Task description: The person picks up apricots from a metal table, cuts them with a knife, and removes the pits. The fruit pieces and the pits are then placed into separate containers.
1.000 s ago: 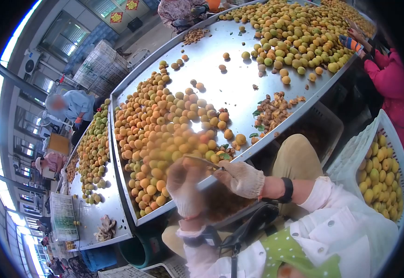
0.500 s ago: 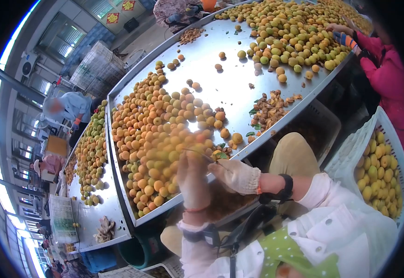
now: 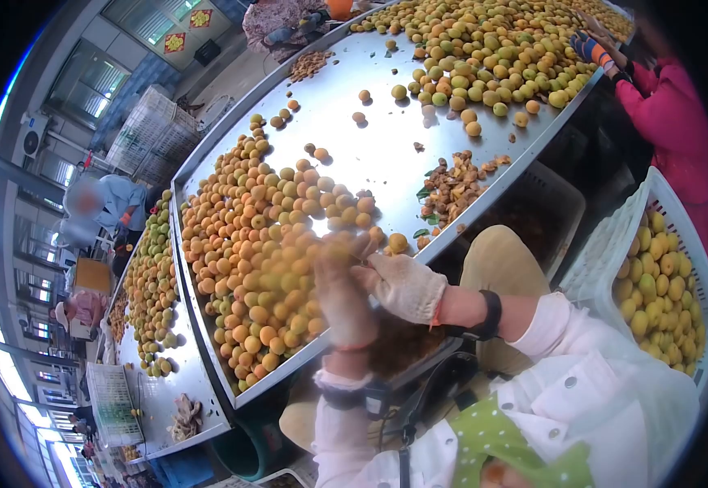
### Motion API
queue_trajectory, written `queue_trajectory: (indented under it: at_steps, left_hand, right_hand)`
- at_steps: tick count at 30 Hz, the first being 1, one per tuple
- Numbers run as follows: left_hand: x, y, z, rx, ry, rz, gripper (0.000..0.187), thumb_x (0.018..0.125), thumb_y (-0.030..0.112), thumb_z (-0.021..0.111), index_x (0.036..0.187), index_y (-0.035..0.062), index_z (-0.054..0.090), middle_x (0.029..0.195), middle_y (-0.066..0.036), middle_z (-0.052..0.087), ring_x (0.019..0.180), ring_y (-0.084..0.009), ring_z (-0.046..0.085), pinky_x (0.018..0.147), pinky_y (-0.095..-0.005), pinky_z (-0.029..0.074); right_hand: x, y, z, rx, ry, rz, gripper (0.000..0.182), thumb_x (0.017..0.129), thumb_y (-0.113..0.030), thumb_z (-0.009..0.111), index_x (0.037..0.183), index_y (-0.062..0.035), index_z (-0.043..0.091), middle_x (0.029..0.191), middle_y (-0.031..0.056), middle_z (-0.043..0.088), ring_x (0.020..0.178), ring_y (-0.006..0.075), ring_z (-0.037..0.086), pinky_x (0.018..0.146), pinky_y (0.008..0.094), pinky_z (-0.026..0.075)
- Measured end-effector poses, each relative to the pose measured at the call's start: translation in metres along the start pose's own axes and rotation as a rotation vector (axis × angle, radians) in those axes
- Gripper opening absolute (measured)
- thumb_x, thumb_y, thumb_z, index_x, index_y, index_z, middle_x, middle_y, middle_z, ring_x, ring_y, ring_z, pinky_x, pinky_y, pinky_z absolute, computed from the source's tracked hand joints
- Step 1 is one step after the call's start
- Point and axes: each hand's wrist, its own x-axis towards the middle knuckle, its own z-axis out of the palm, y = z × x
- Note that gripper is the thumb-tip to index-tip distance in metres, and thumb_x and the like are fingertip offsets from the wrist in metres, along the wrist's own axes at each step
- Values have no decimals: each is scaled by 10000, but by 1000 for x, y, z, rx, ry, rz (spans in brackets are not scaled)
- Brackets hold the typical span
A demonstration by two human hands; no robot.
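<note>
My left hand [image 3: 343,302], in a pale work glove, is over the near edge of the metal table, against the apricots [image 3: 244,244]. Motion smears its fingers, so what they hold does not show. Close beside it is my right hand [image 3: 409,286], also gloved, with fingers closed and tips meeting the left hand. Whatever it pinches is hidden. A heap of orange and yellow-green apricots spreads over the metal table [image 3: 350,150] beyond both hands. A single apricot [image 3: 398,242] lies just past my right hand.
Brown cut pieces [image 3: 455,185] with leaves lie by the table edge. A white crate [image 3: 583,272] of yellow-green fruit stands at my right. A co-worker in pink [image 3: 671,122] reaches over a larger heap [image 3: 484,61]. Another table [image 3: 147,398] with fruit is at left.
The whole view has shifted slightly left and up. My hands remain together at the table edge, the left still blurred; the fingers of both have drawn closer.
</note>
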Motion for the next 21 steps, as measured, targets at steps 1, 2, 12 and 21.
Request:
queue_trajectory:
  at_steps: [1,2,12,21]
  left_hand:
    - [0,-4,5,11,81,47,412,994,314,486,1215,-28,542,1125,-103,616,1010,-179,581,886,-330,474]
    - [3,1,10,-176,-25,-52,404,987,313,491,1213,-17,547,1159,-108,610,1035,-203,587,882,-349,486]
    - [15,-9,15,-145,-232,-70,673,986,574,370,1392,39,333,1262,-179,555,1129,-258,556,982,-419,455]
    - [42,-24,25,-322,-201,-175,623,979,503,468,1411,72,346,1204,-125,554,1066,-282,580,942,-425,480]
  right_hand:
    - [-1,7,7,-2,0,3,499,993,-548,372,854,-100,543,507,21,435,363,120,414,339,258,323]
    - [-2,12,11,61,61,-53,491,993,-549,372,859,-110,545,513,15,434,367,119,405,345,254,323]
    - [19,3,-13,0,79,-208,386,1003,-437,445,850,-97,544,550,31,467,384,146,440,342,287,351]
    - [3,52,2,-146,-2,-39,265,977,-305,454,1005,-84,597,630,79,526,462,200,556,402,345,454]
